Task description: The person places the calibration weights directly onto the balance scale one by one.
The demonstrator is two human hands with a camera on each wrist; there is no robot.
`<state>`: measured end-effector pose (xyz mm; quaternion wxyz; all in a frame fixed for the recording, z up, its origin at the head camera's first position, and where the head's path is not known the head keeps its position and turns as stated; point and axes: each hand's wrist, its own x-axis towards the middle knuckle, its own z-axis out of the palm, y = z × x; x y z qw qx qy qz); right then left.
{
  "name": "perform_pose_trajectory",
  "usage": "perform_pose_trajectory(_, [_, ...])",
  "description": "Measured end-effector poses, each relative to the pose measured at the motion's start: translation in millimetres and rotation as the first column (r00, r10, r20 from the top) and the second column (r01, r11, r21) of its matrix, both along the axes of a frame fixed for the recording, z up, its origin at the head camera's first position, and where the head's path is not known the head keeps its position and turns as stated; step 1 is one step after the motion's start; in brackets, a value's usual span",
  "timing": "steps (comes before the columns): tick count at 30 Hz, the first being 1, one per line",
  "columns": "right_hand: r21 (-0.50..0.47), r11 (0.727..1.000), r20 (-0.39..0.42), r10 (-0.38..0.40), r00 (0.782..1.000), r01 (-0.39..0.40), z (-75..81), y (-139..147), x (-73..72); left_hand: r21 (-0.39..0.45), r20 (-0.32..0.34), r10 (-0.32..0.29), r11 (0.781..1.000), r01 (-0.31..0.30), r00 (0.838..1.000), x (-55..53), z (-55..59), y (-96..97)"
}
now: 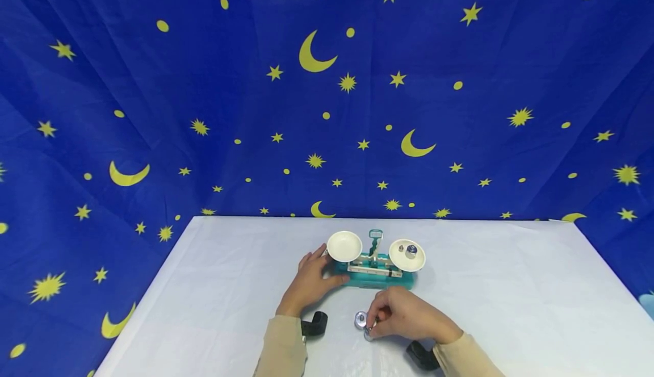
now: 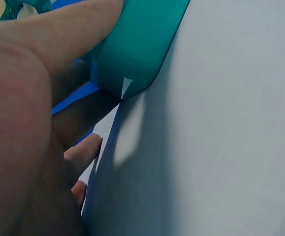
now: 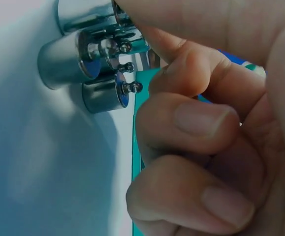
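Note:
A teal balance scale (image 1: 375, 279) with two cream pans stands on the white table. Its left pan (image 1: 344, 246) is bare; two metal weights (image 1: 411, 251) sit in the right pan (image 1: 403, 262). My left hand (image 1: 309, 283) holds the left end of the base, thumb at the front and fingers toward the back. In the left wrist view, the thumb lies on the teal base (image 2: 137, 39). With thumb and index finger, my right hand (image 1: 406, 313) pinches a silver knobbed weight (image 3: 85, 14) in front of the scale. Its other fingers are curled, and several similar weights (image 3: 66, 61) stand close by.
The white table (image 1: 219, 297) ends at a blue cloth (image 1: 230, 110) with yellow moons and stars. One black curved piece (image 1: 315, 324) is by the left wrist, another (image 1: 423, 355) by the right. The scale's green upright (image 1: 374, 243) rises between the pans.

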<state>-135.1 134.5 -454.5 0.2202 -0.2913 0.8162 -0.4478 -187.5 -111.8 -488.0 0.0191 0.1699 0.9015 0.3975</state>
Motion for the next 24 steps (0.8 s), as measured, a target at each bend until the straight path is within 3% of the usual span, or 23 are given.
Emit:
perform_pose_trajectory(10, [-0.103,0.994,0.034,0.023,0.999,-0.02,3.6,3.8,0.1,-0.008,-0.008,-0.011,1.0,0.011,1.0,-0.6,0.4,0.5])
perform_pose_trajectory(24, [-0.154,0.988,-0.013,0.006,1.0,-0.008,11.1,5.7,-1.4,-0.003,-0.003,-0.001,1.0,0.001,1.0,-0.5,-1.1,-0.3])
